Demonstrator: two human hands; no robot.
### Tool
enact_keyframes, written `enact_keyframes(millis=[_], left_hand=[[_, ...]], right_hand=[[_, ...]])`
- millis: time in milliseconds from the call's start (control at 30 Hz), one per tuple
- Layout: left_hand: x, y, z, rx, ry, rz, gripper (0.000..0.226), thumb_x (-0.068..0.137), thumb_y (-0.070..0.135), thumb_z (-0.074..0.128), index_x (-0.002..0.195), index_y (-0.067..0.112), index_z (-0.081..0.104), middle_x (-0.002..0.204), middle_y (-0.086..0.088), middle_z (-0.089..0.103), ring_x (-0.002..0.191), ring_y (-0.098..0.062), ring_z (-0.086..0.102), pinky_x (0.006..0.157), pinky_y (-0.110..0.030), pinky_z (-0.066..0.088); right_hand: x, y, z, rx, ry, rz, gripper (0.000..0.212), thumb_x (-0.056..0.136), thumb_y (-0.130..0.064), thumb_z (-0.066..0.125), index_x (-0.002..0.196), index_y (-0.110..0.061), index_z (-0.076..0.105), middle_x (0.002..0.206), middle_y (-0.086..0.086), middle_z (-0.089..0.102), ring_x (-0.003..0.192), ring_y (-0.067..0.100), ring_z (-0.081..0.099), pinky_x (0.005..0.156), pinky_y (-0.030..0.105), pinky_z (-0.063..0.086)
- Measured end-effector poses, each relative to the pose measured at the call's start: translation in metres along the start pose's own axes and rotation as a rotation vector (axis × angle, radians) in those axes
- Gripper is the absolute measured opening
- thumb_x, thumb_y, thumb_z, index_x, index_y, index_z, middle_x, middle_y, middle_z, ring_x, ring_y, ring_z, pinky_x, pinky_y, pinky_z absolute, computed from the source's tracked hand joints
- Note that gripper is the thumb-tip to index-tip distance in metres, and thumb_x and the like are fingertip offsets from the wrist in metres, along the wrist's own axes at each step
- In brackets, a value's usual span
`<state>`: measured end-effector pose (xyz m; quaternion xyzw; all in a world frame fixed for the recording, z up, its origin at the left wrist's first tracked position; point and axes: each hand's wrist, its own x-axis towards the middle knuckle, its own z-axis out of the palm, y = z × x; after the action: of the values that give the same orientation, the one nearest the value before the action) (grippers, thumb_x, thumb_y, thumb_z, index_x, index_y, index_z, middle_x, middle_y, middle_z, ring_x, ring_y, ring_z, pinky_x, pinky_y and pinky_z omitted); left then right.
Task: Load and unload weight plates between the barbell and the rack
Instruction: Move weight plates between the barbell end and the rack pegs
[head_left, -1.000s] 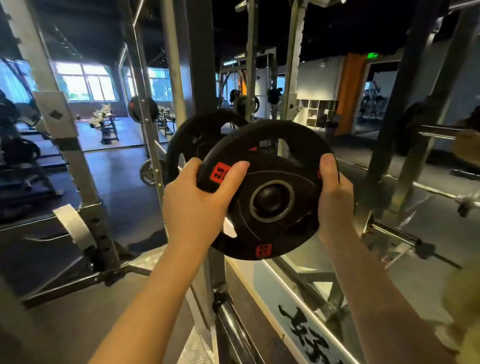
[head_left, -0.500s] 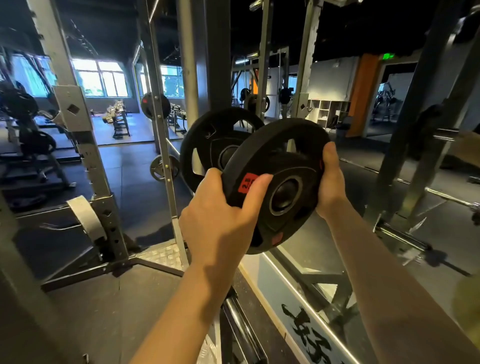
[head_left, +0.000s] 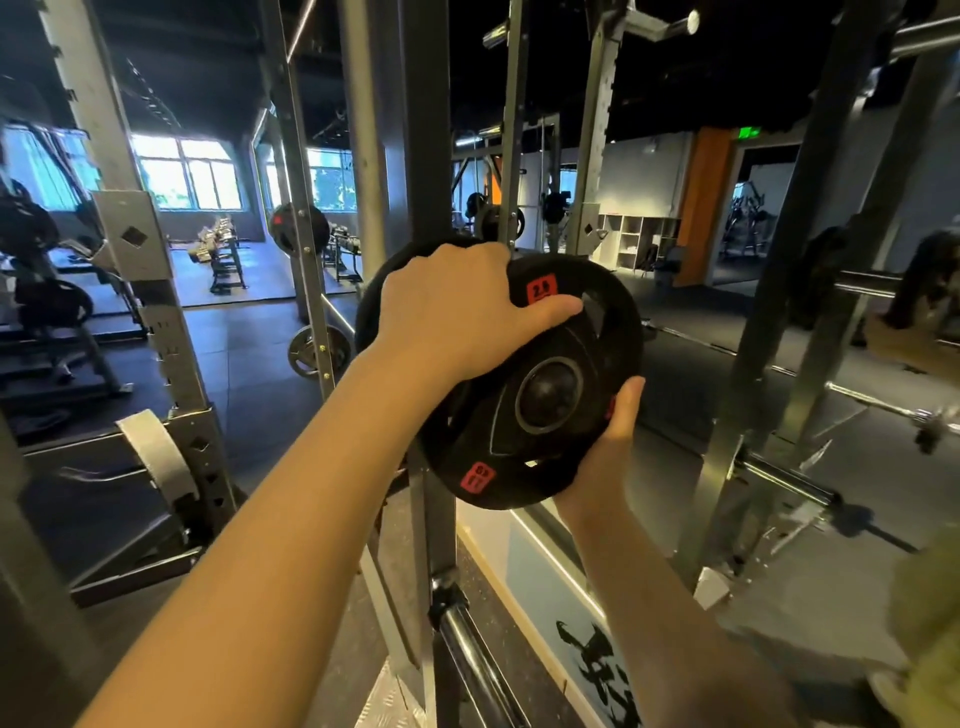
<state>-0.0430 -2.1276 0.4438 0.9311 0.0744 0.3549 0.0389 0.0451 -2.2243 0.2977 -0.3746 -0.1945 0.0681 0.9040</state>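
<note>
I hold a small black weight plate (head_left: 540, 415) with red 2.5 labels up in front of the grey rack upright (head_left: 423, 156). My left hand (head_left: 457, 312) grips its upper left rim, thumb lying across the face. My right hand (head_left: 613, 431) cups the lower right rim, fingers curled behind it. The plate faces me, tilted, its centre hole dark. A second black plate (head_left: 371, 312) peeks out behind my left hand, close to the upright. A chrome bar (head_left: 467, 654) runs low beside the upright's foot.
A mirror wall (head_left: 779, 364) on the right reflects rack posts and bars. Another rack post (head_left: 150, 291) with a white strap stands at the left. More plates hang on distant racks (head_left: 298, 228). Open dark rubber floor (head_left: 234, 353) lies between the posts.
My left hand has slid from the plate's left side to its top rim and my right hand from the upper right to the lower right. The plate sits closer to the upright.
</note>
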Motion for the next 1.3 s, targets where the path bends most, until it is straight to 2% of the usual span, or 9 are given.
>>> enact_keyframes(millis=[200,300,433,667,900,1000,1100,1167,1300], left_hand=[[-0.011,-0.003,0.005,-0.026,0.146,-0.008,0.055,0.081,0.077,0.043,0.101,0.026,0.049,0.082,0.009,0.053,0.076,-0.017,0.054,0.061,-0.029,0.037],[-0.042,-0.009,0.016,-0.224,0.292,-0.053,0.039,0.085,0.068,0.049,0.1,0.034,0.035,0.08,0.018,0.048,0.068,0.0,0.047,0.058,-0.023,0.033],[-0.074,-0.015,0.038,-0.537,0.291,-0.146,0.034,0.09,0.047,0.055,0.114,0.024,0.049,0.079,0.027,0.048,0.072,0.023,0.049,0.062,-0.001,0.039],[-0.044,-0.02,0.022,-0.37,0.195,-0.053,0.045,0.09,0.054,0.053,0.12,0.021,0.052,0.085,0.014,0.059,0.08,-0.015,0.062,0.075,-0.035,0.049],[-0.014,-0.022,0.014,-0.188,0.099,0.008,0.049,0.089,0.06,0.049,0.121,0.023,0.051,0.095,0.004,0.063,0.09,-0.025,0.063,0.074,-0.033,0.043],[-0.012,-0.027,0.018,-0.195,0.148,0.027,0.051,0.088,0.063,0.048,0.12,0.024,0.05,0.098,-0.001,0.067,0.092,-0.03,0.063,0.078,-0.04,0.049],[-0.017,-0.035,0.024,-0.398,0.207,0.053,0.044,0.088,0.058,0.056,0.119,0.027,0.05,0.088,0.011,0.063,0.087,-0.02,0.065,0.078,-0.038,0.052],[-0.03,-0.044,0.032,-0.672,0.257,0.013,0.038,0.086,0.05,0.063,0.117,0.034,0.047,0.08,0.02,0.061,0.079,-0.003,0.063,0.074,-0.027,0.052],[-0.074,-0.067,0.071,-1.105,0.196,-0.045,0.065,0.076,0.046,0.073,0.128,0.036,0.036,0.093,0.016,0.067,0.085,-0.002,0.068,0.076,-0.031,0.058]], right_hand=[[0.003,0.001,0.002,-0.015,0.032,0.024,0.068,0.088,-0.069,0.031,0.132,-0.022,0.054,0.126,0.006,0.064,0.116,0.024,0.061,0.097,0.042,0.05],[0.005,0.001,0.0,-0.047,0.035,0.052,0.066,0.088,-0.07,0.029,0.128,-0.025,0.057,0.12,0.001,0.068,0.108,0.018,0.066,0.089,0.035,0.055],[0.009,0.005,0.0,-0.037,0.084,0.037,0.073,0.083,-0.073,0.033,0.133,-0.023,0.054,0.124,0.003,0.065,0.113,0.021,0.064,0.095,0.039,0.051],[0.001,0.033,0.002,0.213,-0.04,0.051,0.071,0.093,-0.068,0.021,0.145,-0.024,0.04,0.14,0.007,0.054,0.126,0.028,0.053,0.102,0.045,0.046],[-0.006,0.054,0.011,0.242,-0.02,0.113,0.088,0.079,-0.072,0.045,0.147,-0.016,0.037,0.132,0.014,0.055,0.109,0.025,0.064,0.086,0.036,0.054],[-0.007,0.053,0.006,0.217,0.011,0.117,0.082,0.079,-0.074,0.04,0.145,-0.026,0.041,0.138,0.006,0.055,0.121,0.024,0.058,0.089,0.036,0.053],[-0.014,0.045,-0.005,0.072,0.049,0.118,0.074,0.084,-0.072,0.038,0.14,-0.025,0.048,0.138,0.007,0.055,0.126,0.027,0.054,0.104,0.049,0.043],[-0.017,0.028,-0.016,-0.05,0.166,0.143,0.058,0.089,-0.063,0.045,0.127,-0.02,0.058,0.128,0.008,0.062,0.114,0.026,0.062,0.089,0.044,0.052],[-0.007,-0.04,-0.012,-0.382,0.347,-0.197,0.047,0.08,-0.057,0.064,0.114,-0.026,0.055,0.117,0.002,0.063,0.121,0.024,0.055,0.097,0.038,0.044]])
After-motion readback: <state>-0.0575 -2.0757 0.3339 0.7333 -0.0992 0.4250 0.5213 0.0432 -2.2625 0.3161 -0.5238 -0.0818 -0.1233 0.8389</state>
